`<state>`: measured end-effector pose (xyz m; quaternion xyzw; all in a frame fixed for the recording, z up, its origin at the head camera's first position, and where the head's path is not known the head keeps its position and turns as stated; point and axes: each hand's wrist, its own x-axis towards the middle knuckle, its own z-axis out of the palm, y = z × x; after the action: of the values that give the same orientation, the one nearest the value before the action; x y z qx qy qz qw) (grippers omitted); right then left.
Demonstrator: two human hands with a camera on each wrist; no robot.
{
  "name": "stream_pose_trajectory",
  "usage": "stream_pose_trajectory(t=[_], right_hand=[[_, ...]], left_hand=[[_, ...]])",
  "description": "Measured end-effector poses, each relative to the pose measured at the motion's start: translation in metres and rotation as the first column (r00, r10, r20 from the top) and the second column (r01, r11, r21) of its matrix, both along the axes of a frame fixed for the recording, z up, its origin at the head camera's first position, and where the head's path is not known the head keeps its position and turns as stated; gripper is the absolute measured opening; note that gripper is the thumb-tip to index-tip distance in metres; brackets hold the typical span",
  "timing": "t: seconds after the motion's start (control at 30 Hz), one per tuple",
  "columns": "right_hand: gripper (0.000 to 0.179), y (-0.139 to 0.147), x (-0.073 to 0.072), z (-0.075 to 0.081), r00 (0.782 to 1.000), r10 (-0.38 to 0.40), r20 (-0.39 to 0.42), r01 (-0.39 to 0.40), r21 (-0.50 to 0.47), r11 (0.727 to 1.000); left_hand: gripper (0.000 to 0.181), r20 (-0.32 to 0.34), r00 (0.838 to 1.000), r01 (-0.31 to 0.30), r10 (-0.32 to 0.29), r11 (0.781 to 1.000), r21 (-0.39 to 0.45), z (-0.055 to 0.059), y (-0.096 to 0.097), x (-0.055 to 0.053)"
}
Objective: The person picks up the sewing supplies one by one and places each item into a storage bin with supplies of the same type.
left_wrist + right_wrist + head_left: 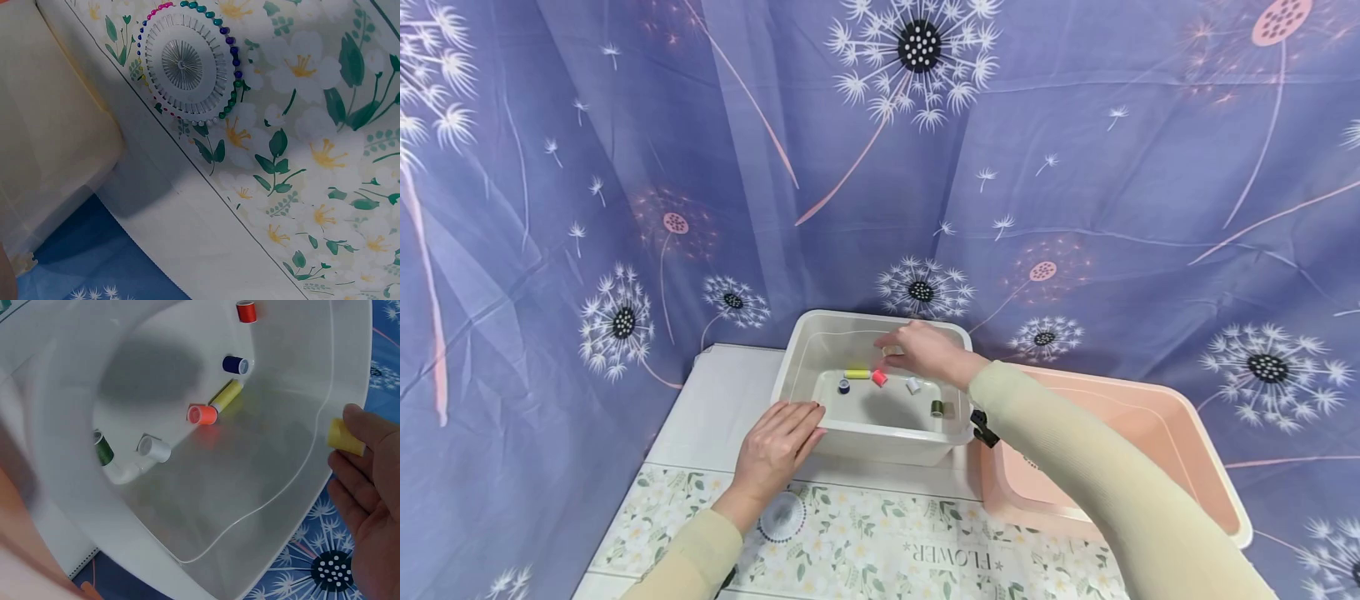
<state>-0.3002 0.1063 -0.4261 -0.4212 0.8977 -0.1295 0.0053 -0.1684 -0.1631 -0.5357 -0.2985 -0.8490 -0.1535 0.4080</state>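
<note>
My right hand (pixel 922 348) is over the far right part of a white plastic bin (pixel 872 435). In the right wrist view it pinches a yellow thread spool (pixel 345 437) between thumb and fingers, near the bin's rim. Lower in the bin lie a long yellow spool (pixel 857 374), a navy spool (pixel 844 387), a coral spool (pixel 879 378), a white spool (pixel 913 385) and a dark green spool (pixel 937 408). A red spool (pixel 247 311) shows only in the right wrist view. My left hand (pixel 773 443) holds the bin's front left rim, fingers over the edge.
A peach plastic bin (pixel 1213 467) stands to the right of the white one. In front, a wheel of coloured-head pins (pixel 181 62) lies on the flowered mat (pixel 880 533). Behind and to the left hangs a blue dandelion-print curtain (pixel 865 183).
</note>
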Motion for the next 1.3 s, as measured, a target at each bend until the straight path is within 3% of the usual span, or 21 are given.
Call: stream_pose_trajectory(t=[0.13, 0.37, 0.67, 1.07, 1.27, 1.3], right_hand=[[0.028, -0.004, -0.005, -0.004, 0.999, 0.024, 0.038, -0.024, 0.013, 1.0], [0.032, -0.009, -0.01, -0.01, 0.992, -0.03, 0.125, 0.02, 0.078, 0.997], [0.04, -0.015, -0.015, -0.017, 0.977, -0.109, 0.182, 0.077, 0.178, 0.981], [0.045, -0.013, -0.021, -0.027, 0.971, -0.14, 0.196, 0.102, 0.192, 0.976], [0.047, -0.01, -0.018, -0.023, 0.97, -0.137, 0.2, 0.1, 0.185, 0.978], [0.047, -0.011, -0.014, -0.016, 0.966, -0.155, 0.206, 0.113, 0.201, 0.973]], left_hand=[[0.036, -0.009, 1.0, -0.005, 0.005, 1.0, 0.0, 0.001, 0.001, 0.0], [0.035, -0.003, 1.0, 0.003, -0.003, 1.0, 0.003, 0.002, 0.002, 0.001], [0.038, 0.009, 1.0, -0.005, 0.005, 1.0, -0.002, 0.001, 0.001, 0.001], [0.036, 0.004, 1.0, -0.008, 0.008, 1.0, -0.003, 0.0, 0.0, 0.001], [0.036, 0.008, 1.0, -0.018, 0.018, 1.0, -0.007, 0.0, 0.0, 0.002], [0.036, 0.009, 1.0, -0.018, 0.018, 1.0, -0.008, 0.0, 0.0, 0.002]])
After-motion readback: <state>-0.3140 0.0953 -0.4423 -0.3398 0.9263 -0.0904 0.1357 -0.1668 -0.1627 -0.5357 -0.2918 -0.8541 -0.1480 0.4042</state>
